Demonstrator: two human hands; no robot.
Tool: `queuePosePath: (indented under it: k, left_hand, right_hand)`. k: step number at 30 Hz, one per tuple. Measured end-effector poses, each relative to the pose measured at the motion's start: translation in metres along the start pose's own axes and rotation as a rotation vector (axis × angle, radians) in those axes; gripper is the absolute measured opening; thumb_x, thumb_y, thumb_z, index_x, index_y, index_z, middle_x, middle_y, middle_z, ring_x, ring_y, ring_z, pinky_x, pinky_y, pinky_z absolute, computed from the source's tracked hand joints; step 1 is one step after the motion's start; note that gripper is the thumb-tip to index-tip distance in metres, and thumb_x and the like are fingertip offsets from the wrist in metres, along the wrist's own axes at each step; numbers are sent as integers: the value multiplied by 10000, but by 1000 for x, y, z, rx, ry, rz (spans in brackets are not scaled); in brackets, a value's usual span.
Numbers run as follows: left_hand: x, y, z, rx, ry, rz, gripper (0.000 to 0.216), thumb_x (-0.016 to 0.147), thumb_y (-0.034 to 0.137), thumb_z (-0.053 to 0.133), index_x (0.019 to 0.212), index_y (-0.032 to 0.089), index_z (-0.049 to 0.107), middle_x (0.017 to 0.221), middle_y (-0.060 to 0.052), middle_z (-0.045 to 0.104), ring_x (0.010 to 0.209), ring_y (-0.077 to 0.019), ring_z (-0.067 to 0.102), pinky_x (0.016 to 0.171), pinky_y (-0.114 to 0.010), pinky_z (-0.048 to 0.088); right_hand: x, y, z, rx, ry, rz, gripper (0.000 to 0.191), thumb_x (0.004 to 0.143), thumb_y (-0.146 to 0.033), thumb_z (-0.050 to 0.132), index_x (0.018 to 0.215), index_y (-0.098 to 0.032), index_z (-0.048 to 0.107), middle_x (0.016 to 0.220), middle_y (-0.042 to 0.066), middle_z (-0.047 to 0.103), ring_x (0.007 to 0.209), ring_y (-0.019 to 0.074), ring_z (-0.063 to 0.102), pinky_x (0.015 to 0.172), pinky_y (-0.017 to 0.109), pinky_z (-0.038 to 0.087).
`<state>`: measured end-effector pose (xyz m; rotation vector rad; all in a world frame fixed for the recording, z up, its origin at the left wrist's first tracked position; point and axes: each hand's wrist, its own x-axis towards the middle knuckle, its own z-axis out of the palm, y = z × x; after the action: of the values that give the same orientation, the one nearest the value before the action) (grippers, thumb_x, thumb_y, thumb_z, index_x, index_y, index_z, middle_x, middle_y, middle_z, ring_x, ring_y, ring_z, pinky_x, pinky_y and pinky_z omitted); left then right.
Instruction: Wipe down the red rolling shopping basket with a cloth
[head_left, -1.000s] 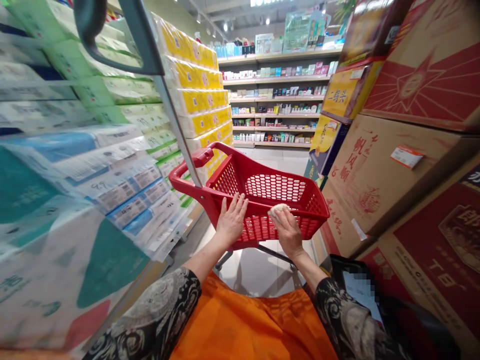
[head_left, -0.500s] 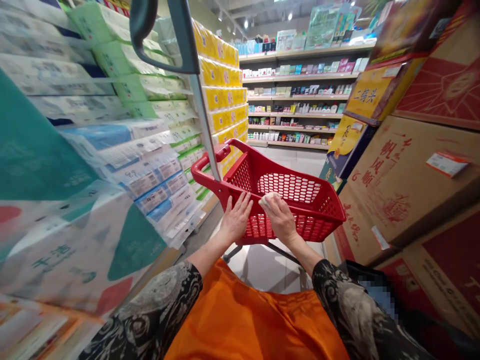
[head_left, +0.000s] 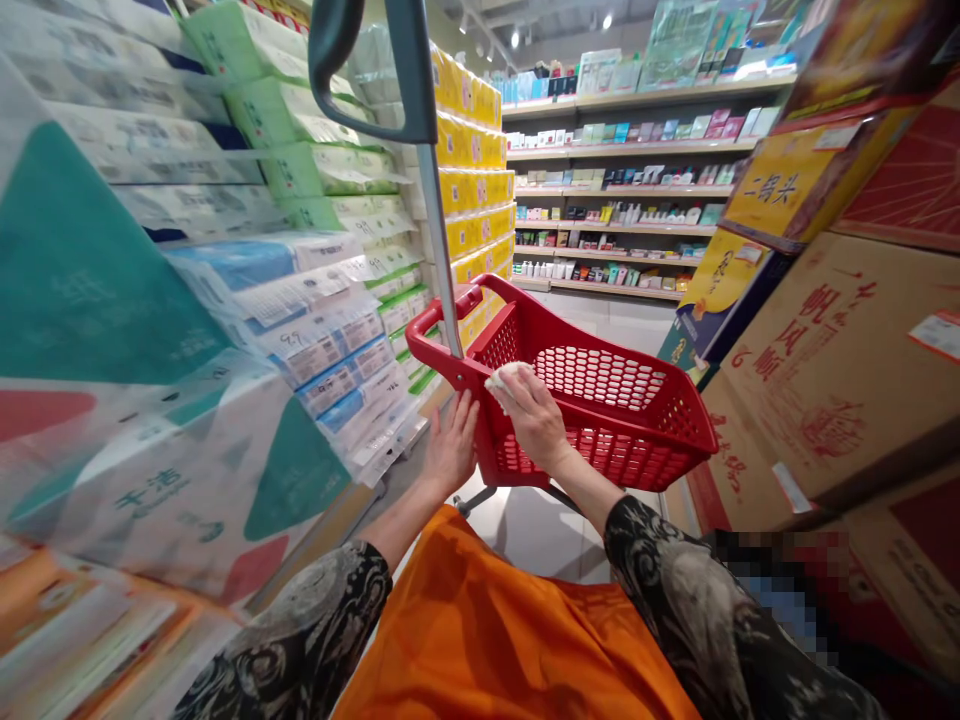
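Observation:
A red plastic shopping cart basket with honeycomb holes stands before me. My right hand presses a white cloth against the near upper rim, close to the basket's left end. Fingers are closed over the cloth. My left hand lies with fingers stretched out against the left end of the basket, holding nothing. A metal pole with a grey handle rises at the basket's left end.
Stacked tissue packs line the left side, with yellow packs behind. Cardboard cartons are piled close on the right. Shelves of small boxes and bottles stand at the back. Pale floor shows beyond the basket.
My right hand has slid the cloth leftward along the near rim. My left hand has shifted left toward the basket's end. The view has turned slightly left, moving the surroundings rightward.

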<state>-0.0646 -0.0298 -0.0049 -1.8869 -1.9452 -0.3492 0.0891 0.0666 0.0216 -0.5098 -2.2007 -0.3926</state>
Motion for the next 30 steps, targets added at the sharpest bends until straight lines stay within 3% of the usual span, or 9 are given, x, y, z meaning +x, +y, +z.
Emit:
queuePosePath:
  k: [2, 7, 9, 14, 16, 20, 23, 27, 30]
  left_hand:
    - [0, -1, -1, 2, 0, -15, 698, 742, 176, 467, 1397, 93, 241, 1497, -165, 177, 1391, -275, 108, 1089, -556, 160]
    - [-13, -1, 0, 14, -71, 15, 685, 736, 172, 454, 1391, 106, 264, 1494, -146, 203, 1388, -265, 136, 1096, -543, 147]
    - [-16, -4, 2, 21, -85, -4, 684, 729, 170, 453, 1386, 103, 273, 1492, -148, 206, 1386, -264, 145, 1097, -536, 148]
    - [-10, -15, 1, 17, -68, -128, 734, 710, 176, 471, 1395, 81, 223, 1490, -178, 193, 1387, -275, 126, 1083, -555, 170]
    - [-2, -21, -7, 7, -34, -194, 742, 712, 188, 484, 1395, 80, 214, 1491, -182, 187, 1388, -276, 125, 1081, -557, 175]
    - [25, -37, -34, -16, 97, -295, 699, 746, 209, 486, 1386, 85, 236, 1485, -177, 215, 1382, -253, 169, 1091, -519, 189]
    - [52, -53, -55, -10, 154, -302, 614, 790, 254, 478, 1360, 98, 310, 1463, -176, 278, 1370, -269, 202, 1078, -543, 200]
    - [80, -62, -69, -14, 97, -156, 445, 819, 369, 494, 1217, 169, 503, 1336, -127, 487, 1317, -285, 317, 1065, -593, 181]
    - [88, -57, -68, -58, 104, -156, 403, 846, 411, 466, 1172, 183, 532, 1244, -104, 571, 1255, -259, 409, 1064, -586, 203]
  right_hand:
    - [5, 0, 8, 0, -21, -18, 389, 920, -135, 367, 1272, -216, 511, 1348, 19, 487, 1339, 234, 272, 1080, 433, 329]
    - [-54, -8, 25, 53, -260, -86, 363, 887, -96, 411, 1195, -192, 577, 1244, 68, 575, 1267, 226, 392, 1021, 421, 403]
    - [-54, -15, 24, 84, -266, -82, 355, 887, -92, 409, 1175, -191, 591, 1218, 69, 591, 1261, 208, 401, 1019, 399, 416]
    - [29, -31, 20, 131, -15, -1, 387, 923, -148, 381, 1285, -223, 496, 1373, 20, 453, 1358, 201, 237, 1124, 405, 279]
    - [49, -34, 23, 136, 18, -6, 380, 920, -152, 397, 1280, -216, 501, 1363, 28, 465, 1357, 207, 240, 1118, 416, 287]
    - [38, -40, 26, 153, 7, -75, 304, 897, -132, 440, 1146, -168, 611, 1232, 61, 581, 1282, 208, 374, 1046, 387, 401]
    - [46, -40, 12, 173, 141, -16, 306, 894, -131, 439, 1137, -170, 619, 1237, 70, 577, 1241, 206, 417, 1019, 374, 430]
    - [127, -30, -27, 178, 320, -164, 366, 899, -143, 424, 1232, -220, 556, 1246, 46, 569, 1233, 194, 421, 1033, 348, 412]
    - [205, -11, -57, 79, 387, -220, 396, 900, -140, 408, 1269, -233, 520, 1306, 44, 517, 1269, 213, 374, 1055, 381, 375]
